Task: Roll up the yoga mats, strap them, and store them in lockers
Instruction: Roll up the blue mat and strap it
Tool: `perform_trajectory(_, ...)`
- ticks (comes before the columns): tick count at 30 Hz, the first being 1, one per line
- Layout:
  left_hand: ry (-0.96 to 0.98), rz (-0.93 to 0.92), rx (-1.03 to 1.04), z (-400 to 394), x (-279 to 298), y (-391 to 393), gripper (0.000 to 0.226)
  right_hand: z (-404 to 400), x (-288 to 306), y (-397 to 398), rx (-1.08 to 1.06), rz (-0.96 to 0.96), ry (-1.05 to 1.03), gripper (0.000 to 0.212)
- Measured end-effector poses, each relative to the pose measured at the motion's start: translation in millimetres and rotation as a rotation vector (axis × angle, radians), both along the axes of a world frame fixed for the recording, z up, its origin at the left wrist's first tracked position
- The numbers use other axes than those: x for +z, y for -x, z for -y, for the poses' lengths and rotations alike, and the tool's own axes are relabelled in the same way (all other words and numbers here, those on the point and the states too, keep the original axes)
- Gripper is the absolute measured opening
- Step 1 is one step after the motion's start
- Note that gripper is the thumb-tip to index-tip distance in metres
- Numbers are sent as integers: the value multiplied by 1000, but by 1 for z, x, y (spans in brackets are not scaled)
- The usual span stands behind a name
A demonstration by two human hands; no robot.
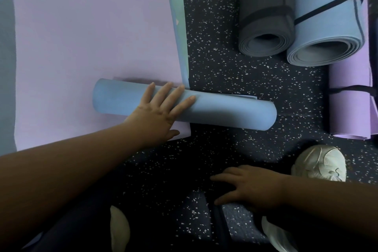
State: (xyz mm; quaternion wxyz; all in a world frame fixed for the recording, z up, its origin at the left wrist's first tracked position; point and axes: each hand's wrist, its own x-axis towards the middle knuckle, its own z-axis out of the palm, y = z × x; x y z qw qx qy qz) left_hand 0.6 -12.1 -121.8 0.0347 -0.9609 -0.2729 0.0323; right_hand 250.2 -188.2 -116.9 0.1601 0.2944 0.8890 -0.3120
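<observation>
Left hand (161,111) w/ fingers spread is pressing flat on the blue rolled mat (184,106) lying across the lilac mat's (92,37) corner, right hand (249,187) resting open near floor; foam's prob. light, springy, wanting to unroll, so gripping mid-roll seems best.

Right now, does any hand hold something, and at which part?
Nothing is gripped. The left hand presses with straight fingers on the middle of the blue rolled mat. The right hand reaches toward something dark; what, cannot be told.
</observation>
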Motion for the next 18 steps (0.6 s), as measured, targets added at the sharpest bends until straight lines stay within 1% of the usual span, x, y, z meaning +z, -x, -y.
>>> perform_trajectory(1,-1,-3,1,0,0,0,107,-1,0,5,7,-25,23,67)
perform_trajectory(4,-6,-3,2,1,0,0,108,-5,3,18,13,-52,131,52)
perform_trajectory(6,-14,-1,3,1,1,0,108,-4,6,23,-64,-59,205,45)
perform_trajectory(9,-26,4,3,1,1,0,108,-3,10,27,-234,4,335,46)
perform_trajectory(13,-38,-1,3,2,0,0,108,-4,12,33,-238,98,407,44)
perform_trajectory(18,-36,-3,6,2,-1,0,109,-3,9,35,-228,129,458,42)
